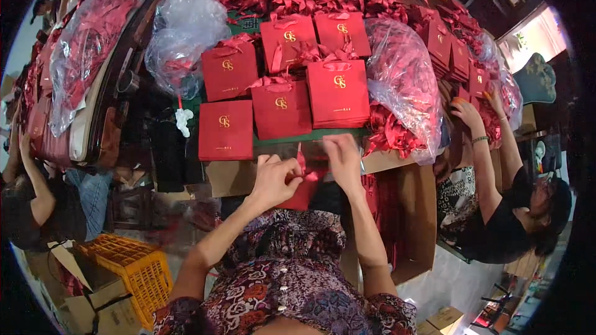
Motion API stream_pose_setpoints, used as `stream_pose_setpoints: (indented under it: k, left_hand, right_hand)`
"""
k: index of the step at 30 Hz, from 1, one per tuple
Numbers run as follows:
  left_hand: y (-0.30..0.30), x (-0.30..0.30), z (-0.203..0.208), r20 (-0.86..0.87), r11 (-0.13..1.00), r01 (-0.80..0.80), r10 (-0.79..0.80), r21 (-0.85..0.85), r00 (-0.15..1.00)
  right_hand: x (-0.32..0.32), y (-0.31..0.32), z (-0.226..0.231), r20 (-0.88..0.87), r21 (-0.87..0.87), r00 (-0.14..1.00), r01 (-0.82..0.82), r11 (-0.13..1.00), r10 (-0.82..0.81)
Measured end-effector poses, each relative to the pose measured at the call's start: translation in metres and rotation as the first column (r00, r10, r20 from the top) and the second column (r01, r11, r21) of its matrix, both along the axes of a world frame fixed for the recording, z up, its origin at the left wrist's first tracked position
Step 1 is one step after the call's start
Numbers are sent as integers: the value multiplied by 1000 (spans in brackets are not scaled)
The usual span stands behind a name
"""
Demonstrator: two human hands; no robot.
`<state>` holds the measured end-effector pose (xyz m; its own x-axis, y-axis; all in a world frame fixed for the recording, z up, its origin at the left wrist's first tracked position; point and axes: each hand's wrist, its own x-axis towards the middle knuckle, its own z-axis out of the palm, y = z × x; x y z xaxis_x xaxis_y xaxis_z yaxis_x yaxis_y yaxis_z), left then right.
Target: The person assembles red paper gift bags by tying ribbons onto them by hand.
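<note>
Close to my body, a red paper gift bag [297, 200] lies at the table's near edge, partly covered by my left hand. My left hand [273, 181] is closed, thumb and fingers pinching a red ribbon [302, 160] above that bag. To its right, my right hand [343, 160] is raised with curled fingers, blurred by motion; what it grips, if anything, cannot be made out. Just beyond both hands lie stacks of red bags with gold lettering and ribbon handles, the nearest being a left stack [226, 130], a middle stack [281, 110] and a right stack [339, 94].
Clear plastic sacks of red bags [403, 80] flank the stacks, beside a crumpled plastic bag [186, 31]. An open cardboard box [413, 223] stands at my right, a yellow crate [133, 267] lower left. Co-workers' hands [469, 115] handle bags at right; others work left and far.
</note>
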<state>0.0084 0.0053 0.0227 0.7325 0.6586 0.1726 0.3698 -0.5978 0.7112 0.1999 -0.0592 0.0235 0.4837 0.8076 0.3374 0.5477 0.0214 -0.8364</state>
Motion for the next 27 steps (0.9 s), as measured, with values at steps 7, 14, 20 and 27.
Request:
stream_pose_setpoints:
  k: [7, 14, 20, 27]
  left_hand:
    - [18, -6, -6, -38, 979, -162, 159, -124, 987]
    - [8, -8, 9, -100, 977, 34, -56, -210, 993]
    - [3, -14, 7, -92, 962, 29, -56, -272, 994]
    - [2, -20, 10, -47, 989, 1, -8, -148, 999]
  right_hand:
    - [5, -57, -37, -547, -407, 837, -262, 875, -4]
    - [-9, -37, -40, -965, -149, 242, -206, 967, -97]
    - [14, -30, -22, -999, -22, 45, -304, 952, -9]
    - [-12, -36, -21, -758, -473, 616, -294, 831, -213]
